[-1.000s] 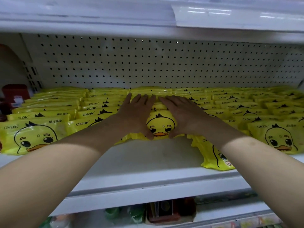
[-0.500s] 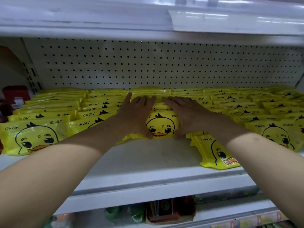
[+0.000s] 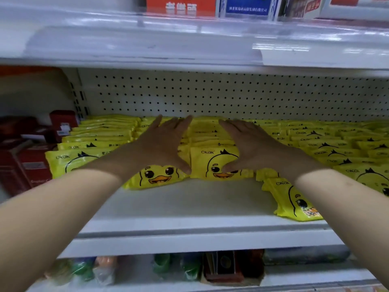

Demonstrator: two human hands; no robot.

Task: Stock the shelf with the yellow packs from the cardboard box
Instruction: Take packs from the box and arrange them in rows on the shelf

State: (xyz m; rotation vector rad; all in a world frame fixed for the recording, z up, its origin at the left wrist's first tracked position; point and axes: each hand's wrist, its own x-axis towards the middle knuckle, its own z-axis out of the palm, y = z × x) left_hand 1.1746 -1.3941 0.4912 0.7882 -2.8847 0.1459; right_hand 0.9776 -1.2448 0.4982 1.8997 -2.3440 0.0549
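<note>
Rows of yellow duck packs lie flat on the white shelf (image 3: pixel 189 203). My left hand (image 3: pixel 162 142) rests with straight fingers on the row left of centre, above its front pack (image 3: pixel 156 177). Spread flat, my right hand (image 3: pixel 246 144) lies on the middle row, its thumb touching that row's front pack (image 3: pixel 210 163). One loose pack (image 3: pixel 292 199) lies askew near the shelf's front edge on the right. The cardboard box is out of view.
Dark red boxes (image 3: pixel 27 152) stand at the shelf's left end. A pegboard back wall (image 3: pixel 210 95) closes the shelf behind. The shelf above (image 3: pixel 189 45) hangs low overhead. Bottles and a dark box (image 3: pixel 223 268) sit on the shelf below.
My hands have spread apart from the single middle pack; the left now lies on the row left of centre, the right on the middle row. The view has tilted upward.
</note>
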